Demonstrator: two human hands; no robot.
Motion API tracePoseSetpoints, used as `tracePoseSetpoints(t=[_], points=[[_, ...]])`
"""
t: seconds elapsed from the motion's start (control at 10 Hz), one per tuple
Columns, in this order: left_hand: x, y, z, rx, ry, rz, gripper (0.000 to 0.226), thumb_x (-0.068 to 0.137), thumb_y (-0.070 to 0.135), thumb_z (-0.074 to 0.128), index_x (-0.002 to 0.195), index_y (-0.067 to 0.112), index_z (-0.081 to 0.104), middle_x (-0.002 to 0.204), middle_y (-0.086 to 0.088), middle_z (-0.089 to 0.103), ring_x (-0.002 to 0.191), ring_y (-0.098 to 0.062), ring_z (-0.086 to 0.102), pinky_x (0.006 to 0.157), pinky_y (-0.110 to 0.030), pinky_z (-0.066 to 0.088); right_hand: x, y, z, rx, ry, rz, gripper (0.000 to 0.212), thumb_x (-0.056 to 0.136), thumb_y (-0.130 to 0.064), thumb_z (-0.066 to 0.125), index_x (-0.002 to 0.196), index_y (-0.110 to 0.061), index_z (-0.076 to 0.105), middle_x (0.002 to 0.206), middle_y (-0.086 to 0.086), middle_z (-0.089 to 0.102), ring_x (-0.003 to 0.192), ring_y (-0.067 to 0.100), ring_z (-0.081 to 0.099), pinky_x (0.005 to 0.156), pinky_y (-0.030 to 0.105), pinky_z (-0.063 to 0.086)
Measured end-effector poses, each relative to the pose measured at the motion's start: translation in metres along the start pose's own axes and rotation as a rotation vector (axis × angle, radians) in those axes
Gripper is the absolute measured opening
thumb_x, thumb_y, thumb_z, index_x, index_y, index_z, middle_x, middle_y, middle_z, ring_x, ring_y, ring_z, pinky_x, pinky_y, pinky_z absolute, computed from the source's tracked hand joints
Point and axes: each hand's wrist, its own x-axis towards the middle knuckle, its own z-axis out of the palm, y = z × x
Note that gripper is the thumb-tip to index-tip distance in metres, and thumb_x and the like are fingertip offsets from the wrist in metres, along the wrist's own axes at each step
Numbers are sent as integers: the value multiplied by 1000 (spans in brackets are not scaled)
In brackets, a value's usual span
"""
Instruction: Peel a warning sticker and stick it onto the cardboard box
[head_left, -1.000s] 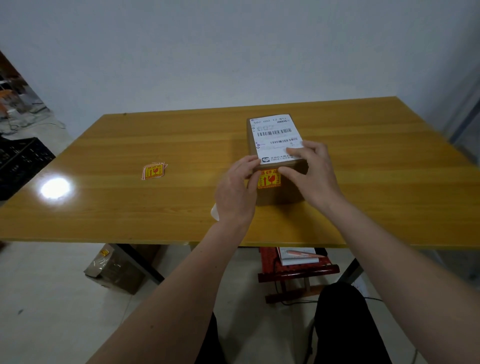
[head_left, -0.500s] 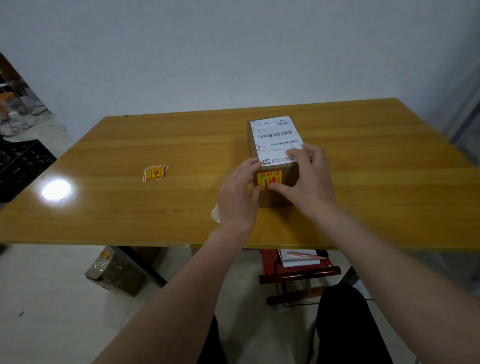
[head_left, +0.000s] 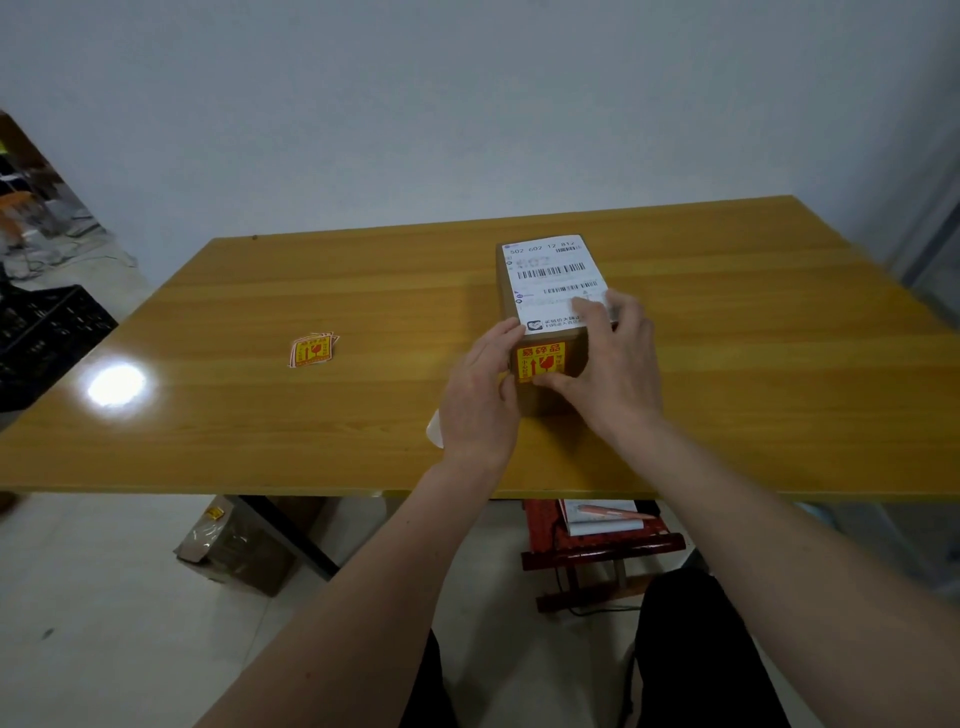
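Note:
A brown cardboard box (head_left: 506, 291) with a white shipping label (head_left: 556, 275) on top stands on the wooden table (head_left: 753, 364). A yellow and red warning sticker (head_left: 540, 357) lies flat on the box's near face. My left hand (head_left: 480, 400) braces the box's near left corner, fingertips beside the sticker. My right hand (head_left: 615, 364) clasps the box, fingers on the top label and thumb pressed on the sticker's lower edge. A white scrap of backing paper (head_left: 435, 428) peeks from under my left palm; whether the hand holds it is unclear.
A small stack of spare warning stickers (head_left: 311, 351) lies on the table to the left, with a bright lamp glare (head_left: 115, 384) beyond it. Under the table are a brown parcel (head_left: 234, 551) and a red stool (head_left: 597, 545) with a notebook and pen. A black crate (head_left: 47, 338) stands at far left.
My right thumb has slid down and left over the sticker, which now shows in full on the near face. My left hand has stayed at the box's corner.

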Motion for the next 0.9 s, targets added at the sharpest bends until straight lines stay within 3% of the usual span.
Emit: tracePoseSetpoints(t=[0.2,0.4,0.5,0.6,0.7,0.8,0.9], points=[[0,-1,3,35,6,6,57,75,-3,70,125,20,53,135,4,53,105,-19,60,88,-40,53,6,12,-15,153,-51,-26,71,63,-28,83,126,-22,51,134,6,37,124,27,40,90,46,50],[14,9,5,148,15,-20,45,69,13,80,102,21,50,114,4,52,86,-15,58,66,-29,51,12,12,-19,235,-80,38,57,68,-37,79,119,-24,56,129,2,38,120,24,44,88,45,52],[22,8,3,165,10,-41,31,75,19,76,95,21,52,110,5,52,79,-13,57,56,-23,39,12,12,-24,283,-114,45,53,70,-30,78,119,-24,58,127,2,39,119,24,44,93,43,49],[23,4,0,149,-2,-4,12,85,20,65,95,18,57,107,4,55,78,-14,58,55,-22,38,11,15,-29,299,-142,35,52,74,-20,76,122,-25,58,129,0,39,119,22,46,96,40,47],[24,-1,-10,90,-55,45,10,94,21,51,95,18,61,105,5,58,84,-8,54,63,-16,40,12,18,-40,266,-240,29,51,80,-12,70,126,-26,55,129,-2,39,118,21,48,99,36,45],[37,-1,-29,146,-106,34,22,98,25,42,93,19,62,96,2,64,82,-11,53,65,-21,40,30,15,-55,193,-333,13,42,85,-16,64,126,-20,55,128,2,45,114,23,50,90,30,41],[58,5,-55,171,-96,-93,26,98,24,36,96,19,60,88,2,67,85,-21,61,73,-36,49,51,0,-78,134,-270,78,30,91,-22,52,120,-14,55,122,7,58,108,25,55,86,35,44]])
